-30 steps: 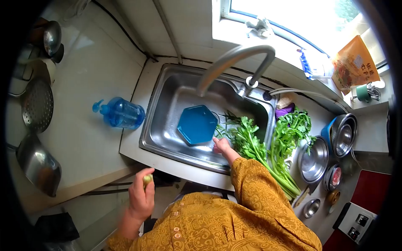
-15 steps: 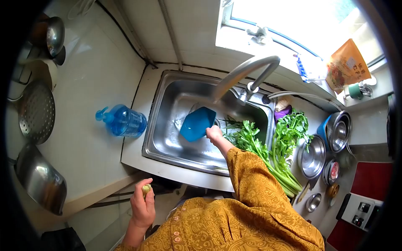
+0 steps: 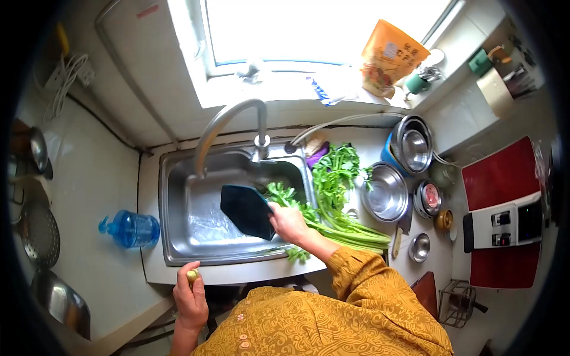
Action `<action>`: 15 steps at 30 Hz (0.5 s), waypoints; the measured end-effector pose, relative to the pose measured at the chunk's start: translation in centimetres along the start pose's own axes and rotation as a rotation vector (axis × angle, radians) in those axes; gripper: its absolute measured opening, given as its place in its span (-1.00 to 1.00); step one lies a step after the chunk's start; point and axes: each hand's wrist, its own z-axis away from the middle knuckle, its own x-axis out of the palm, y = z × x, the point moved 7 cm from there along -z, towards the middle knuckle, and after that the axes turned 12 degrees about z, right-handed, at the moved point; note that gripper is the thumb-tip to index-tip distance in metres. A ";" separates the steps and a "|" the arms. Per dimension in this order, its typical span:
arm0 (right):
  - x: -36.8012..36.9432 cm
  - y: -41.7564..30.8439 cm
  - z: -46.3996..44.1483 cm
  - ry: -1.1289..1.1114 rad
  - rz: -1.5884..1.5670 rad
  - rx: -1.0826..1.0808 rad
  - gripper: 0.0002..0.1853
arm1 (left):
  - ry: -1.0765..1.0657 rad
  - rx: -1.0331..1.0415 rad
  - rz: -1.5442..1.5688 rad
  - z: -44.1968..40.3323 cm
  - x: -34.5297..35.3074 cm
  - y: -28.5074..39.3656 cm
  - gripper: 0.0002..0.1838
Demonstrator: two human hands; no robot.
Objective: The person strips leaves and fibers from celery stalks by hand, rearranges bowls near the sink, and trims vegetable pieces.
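My right hand point(image 3: 288, 223) grips the edge of a hexagonal plastic basin point(image 3: 244, 212), tilted on its side over the sink point(image 3: 197, 193); it looks dark from here. Water shows on the sink floor beneath it. Leafy celery point(image 3: 281, 193) lies over the sink's right side, partly behind my right hand and forearm. A second bunch of celery point(image 3: 334, 188) rests on the counter beside it. Below the front edge of the counter, my left hand point(image 3: 191, 301) is closed around a small pale-green piece point(image 3: 192, 275), whose kind I cannot make out.
The curved faucet point(image 3: 222, 121) arches over the sink. A blue pump bottle point(image 3: 132, 229) is at the left. To the right are steel bowls point(image 3: 385, 193), a cleaver point(image 3: 396, 243) and a small metal bowl point(image 3: 419, 248). An orange pouch point(image 3: 389, 59) stands on the windowsill.
The view has swung to the right, showing more of the right-hand counter. My right hand has tipped the basin, which turned from bright blue to dark. My left hand still holds the pale-green piece.
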 end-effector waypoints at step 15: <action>-9.9 27.4 3.9 0.499 -1.249 0.877 -0.86 | -0.048 0.027 -0.054 -1.8 7.5 4.5 -0.75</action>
